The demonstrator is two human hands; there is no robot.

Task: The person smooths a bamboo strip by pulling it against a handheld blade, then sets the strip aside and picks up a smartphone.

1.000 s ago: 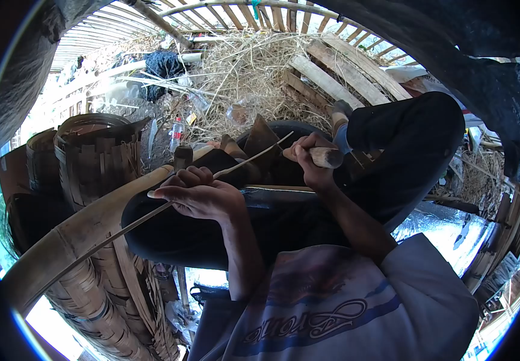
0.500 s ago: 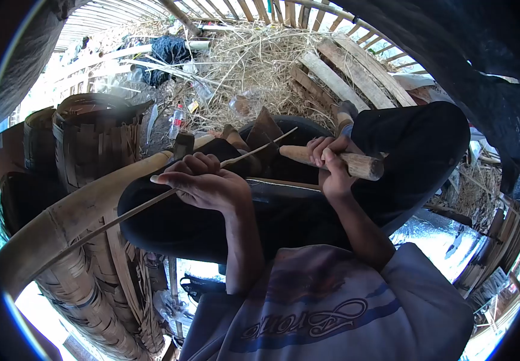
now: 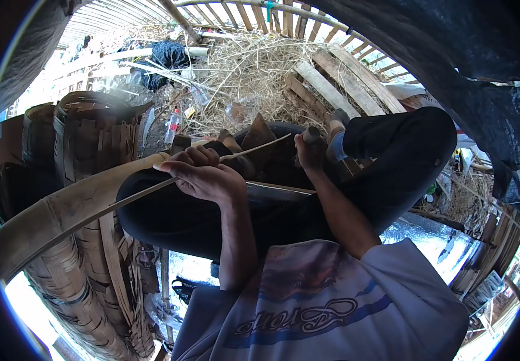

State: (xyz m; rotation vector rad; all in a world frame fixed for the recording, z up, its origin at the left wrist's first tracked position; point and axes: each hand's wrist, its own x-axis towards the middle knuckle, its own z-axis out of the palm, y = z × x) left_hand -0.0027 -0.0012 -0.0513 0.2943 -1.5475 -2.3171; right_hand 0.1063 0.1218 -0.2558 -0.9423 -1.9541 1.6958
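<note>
My left hand (image 3: 206,174) is closed, palm partly up, around a thin bamboo strip (image 3: 142,194). The strip runs from the lower left, past my knee, to a thin tip in front of my right hand. My right hand (image 3: 310,156) is wrapped around a thick wooden handle (image 3: 312,135), seen nearly end-on; any blade on it is hidden. Between my feet stands a brown triangular piece (image 3: 258,135) beside a dark round rim (image 3: 281,127). A thick bamboo pole (image 3: 67,207) lies beneath the strip, at my left knee.
Woven bamboo baskets (image 3: 94,135) stand to the left, with more woven bamboo below. Ahead lie dry straw (image 3: 254,66), wooden planks (image 3: 329,90), a plastic bottle (image 3: 174,125) and black plastic (image 3: 170,55). A slatted bamboo fence (image 3: 251,18) curves behind; dark sheeting hangs at the right.
My right hand has moved left and slightly forward, and the wooden handle has turned from lying crosswise to pointing end-on. My left hand and the strip have hardly moved.
</note>
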